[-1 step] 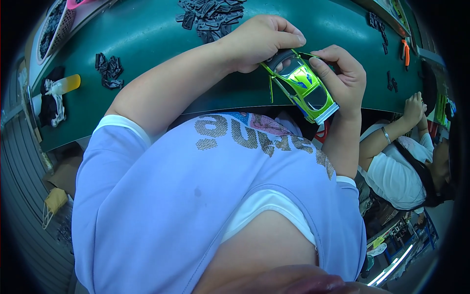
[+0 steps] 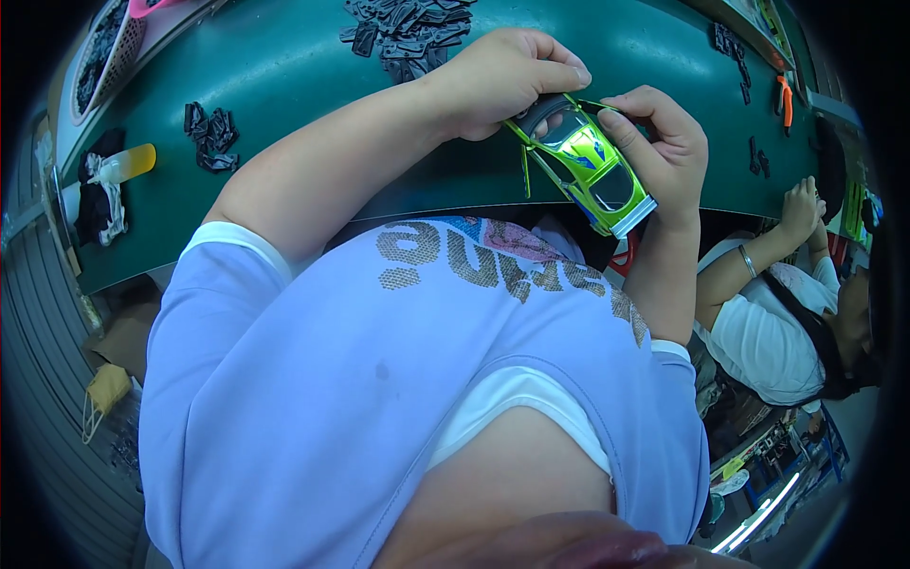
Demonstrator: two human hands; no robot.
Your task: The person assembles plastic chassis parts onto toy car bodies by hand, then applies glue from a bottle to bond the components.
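Observation:
Both of my hands hold a bright green toy car body (image 2: 590,175) with blue markings and dark windows, just above the near edge of the green table (image 2: 284,66). My left hand (image 2: 502,81) pinches its far end, fingers over a dark window piece (image 2: 550,116). My right hand (image 2: 664,142) grips the car's side, thumb on the roof. The car is tilted, its white end pointing toward my chest.
A heap of small black parts (image 2: 408,28) lies beyond my left hand, and a smaller heap (image 2: 210,137) lies at the left. A pink basket (image 2: 114,47) and a pale bottle with a yellow end (image 2: 118,166) are far left. A co-worker in white (image 2: 777,322) sits at the right.

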